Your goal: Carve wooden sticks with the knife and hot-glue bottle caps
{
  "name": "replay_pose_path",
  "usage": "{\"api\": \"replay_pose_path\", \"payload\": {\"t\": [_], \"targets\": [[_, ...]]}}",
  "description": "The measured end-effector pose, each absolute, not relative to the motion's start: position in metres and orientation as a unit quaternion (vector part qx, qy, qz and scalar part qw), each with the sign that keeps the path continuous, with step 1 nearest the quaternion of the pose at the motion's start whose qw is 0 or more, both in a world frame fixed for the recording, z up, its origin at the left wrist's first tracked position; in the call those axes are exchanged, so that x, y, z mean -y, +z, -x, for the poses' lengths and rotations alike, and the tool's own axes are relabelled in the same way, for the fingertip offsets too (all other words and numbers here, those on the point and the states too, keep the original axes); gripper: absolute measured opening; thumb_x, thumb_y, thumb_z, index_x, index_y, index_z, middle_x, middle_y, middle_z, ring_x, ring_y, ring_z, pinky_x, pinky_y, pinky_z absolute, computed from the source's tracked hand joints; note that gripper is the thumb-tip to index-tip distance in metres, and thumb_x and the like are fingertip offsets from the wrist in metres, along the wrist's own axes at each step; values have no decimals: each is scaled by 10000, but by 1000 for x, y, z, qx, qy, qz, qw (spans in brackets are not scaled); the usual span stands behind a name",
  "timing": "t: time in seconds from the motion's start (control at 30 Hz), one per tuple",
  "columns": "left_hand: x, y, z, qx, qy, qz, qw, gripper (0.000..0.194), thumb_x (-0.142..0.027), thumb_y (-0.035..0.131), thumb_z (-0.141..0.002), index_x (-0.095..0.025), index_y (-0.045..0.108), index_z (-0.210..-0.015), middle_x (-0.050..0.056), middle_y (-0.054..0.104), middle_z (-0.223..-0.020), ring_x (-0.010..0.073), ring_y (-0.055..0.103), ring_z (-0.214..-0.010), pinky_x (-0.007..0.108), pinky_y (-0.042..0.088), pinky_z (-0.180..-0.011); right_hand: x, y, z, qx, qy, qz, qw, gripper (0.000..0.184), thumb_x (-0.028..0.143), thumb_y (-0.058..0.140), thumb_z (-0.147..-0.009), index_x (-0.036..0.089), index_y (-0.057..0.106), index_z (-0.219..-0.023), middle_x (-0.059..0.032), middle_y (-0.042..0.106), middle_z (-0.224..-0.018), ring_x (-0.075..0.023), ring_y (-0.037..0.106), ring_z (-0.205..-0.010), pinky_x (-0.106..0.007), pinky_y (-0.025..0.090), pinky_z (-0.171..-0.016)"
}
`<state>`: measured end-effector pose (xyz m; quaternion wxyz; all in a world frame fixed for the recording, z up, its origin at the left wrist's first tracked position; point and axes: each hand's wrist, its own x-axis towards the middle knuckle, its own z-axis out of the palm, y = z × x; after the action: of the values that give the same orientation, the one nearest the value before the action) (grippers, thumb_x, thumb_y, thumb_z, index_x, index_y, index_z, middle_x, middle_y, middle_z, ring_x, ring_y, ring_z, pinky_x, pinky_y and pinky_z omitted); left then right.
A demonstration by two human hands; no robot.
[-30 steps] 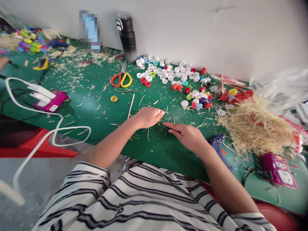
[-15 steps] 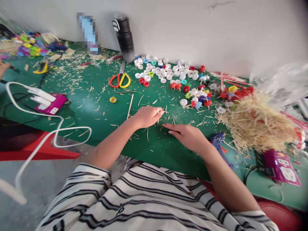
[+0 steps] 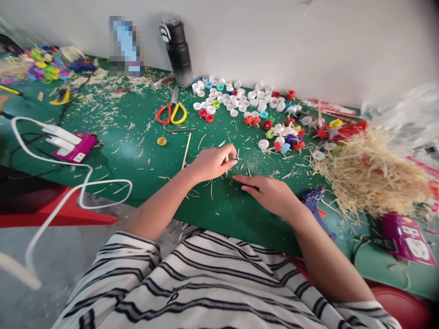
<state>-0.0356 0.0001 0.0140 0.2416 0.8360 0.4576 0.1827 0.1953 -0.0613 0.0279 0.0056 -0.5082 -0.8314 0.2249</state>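
My left hand (image 3: 216, 163) is just above the green table (image 3: 164, 157), its thumb and curled index finger closed on a short pale wooden stick (image 3: 227, 158). Most of the stick is covered by the fingers. Close by on the right is my right hand (image 3: 270, 192), index finger laid forward and the others folded in. It grips a thin dark blade-like tool (image 3: 255, 187), nearly all hidden by the fingers. Loose wood shavings lie around both hands. A longer wooden strip (image 3: 186, 151) rests on the table left of my left hand.
Scissors (image 3: 172, 109) and a black bottle (image 3: 176, 52) are farther back. Many bottle caps (image 3: 240, 101) spread along the wall, and a heap of thin sticks (image 3: 373, 176) lies right. A blue glue gun (image 3: 315, 205) sits beside my right forearm. White cable (image 3: 82, 187) loops at left.
My left index finger has lifted and bent, and the stick in that hand shows more upright. The dark tool's tip, visible earlier between the hands, is now hardly seen. My right hand has barely moved.
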Motion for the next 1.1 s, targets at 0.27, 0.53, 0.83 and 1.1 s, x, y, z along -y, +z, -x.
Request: {"api": "replay_pose_path", "payload": {"t": [0.27,0.53,0.83,1.1], "targets": [[-1,17,38,-462,175,-849,185,374,-414,320,-1030,-209,599,-887,5,626,-679,138,516,-596,278,308,-577,62,27,-196,835,225,502,17,415,373,447,-1035,500,556,-1415,68,753,-1177,-185,709,-937,-287,518,-721],[0,14,38,-473,195,-843,169,505,-480,285,-1030,-205,521,-678,7,561,-577,135,465,-543,293,263,-546,60,27,-200,840,231,491,13,425,386,428,-1038,487,543,-1435,47,766,-1121,-182,711,-908,-281,521,-692],[-3,10,36,-477,204,-840,162,554,-567,348,-1011,-199,441,-608,-9,473,-522,121,415,-515,299,243,-537,59,27,-203,846,210,490,10,428,404,412,-1044,492,528,-1446,36,766,-1100,-185,707,-915,-291,526,-722],[-3,14,35,-461,204,-849,160,550,-560,379,-1007,-205,433,-591,-5,440,-513,126,401,-505,299,243,-517,60,28,-204,847,210,488,8,424,404,412,-1045,496,531,-1441,29,755,-1078,-177,697,-911,-280,507,-726]]}}
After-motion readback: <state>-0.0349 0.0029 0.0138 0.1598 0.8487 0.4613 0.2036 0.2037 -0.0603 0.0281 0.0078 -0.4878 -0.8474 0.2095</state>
